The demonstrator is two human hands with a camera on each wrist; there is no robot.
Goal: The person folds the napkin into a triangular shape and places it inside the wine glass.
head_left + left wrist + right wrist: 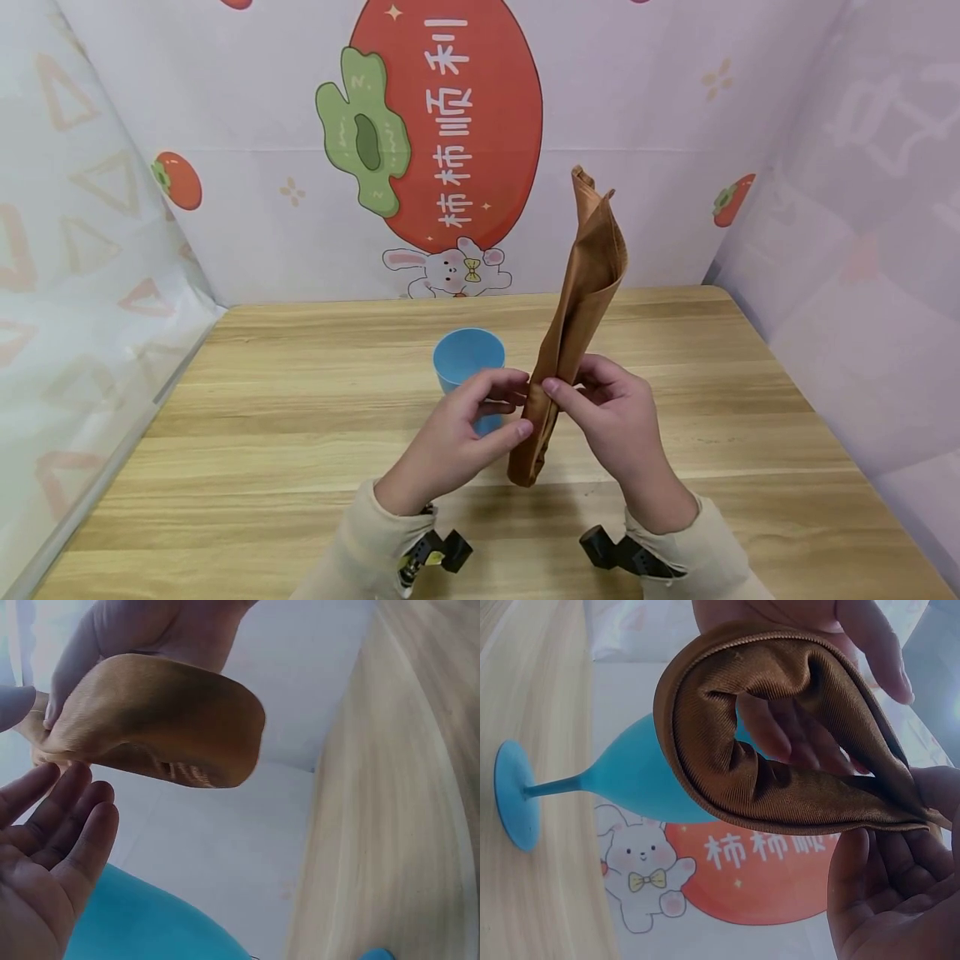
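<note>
A brown cloth napkin, folded into a long roll with a pointed top, stands tilted to the right above the table. My right hand pinches its side, thumb in front and fingers behind. The left hand is beside the lower part, its fingers loosely extended and its thumb close to the cloth. From the right wrist view, the napkin's lower end is a hollow loop with gathered folds inside. Behind it stands a blue goblet, upright; the left hand partly hides it in the head view.
The wooden table reaches back to a printed cloth backdrop with a large red persimmon and a rabbit. Pale patterned cloth hangs along both sides. Each wrist wears a small black camera on a strap.
</note>
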